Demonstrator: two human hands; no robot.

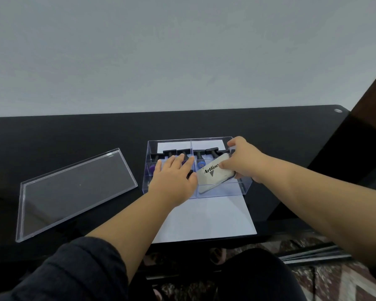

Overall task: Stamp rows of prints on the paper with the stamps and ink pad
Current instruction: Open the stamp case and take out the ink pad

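A clear plastic box (245,187) with dividers stands on the far part of a white sheet of paper (208,220). Several black-handled stamps (183,152) lie in a row in its back compartments. My right hand (243,162) grips a silver ink pad tin (213,174) marked "Artline", tilted in the box's right front compartment. My left hand (174,180) lies flat with straight fingers over the box's left half, fingertips near the stamps.
The box's clear lid (74,192) lies flat on the black table (74,131) to the left. A grey wall rises behind the table. A dark wooden panel (369,114) stands at the right. The table's front edge is near my lap.
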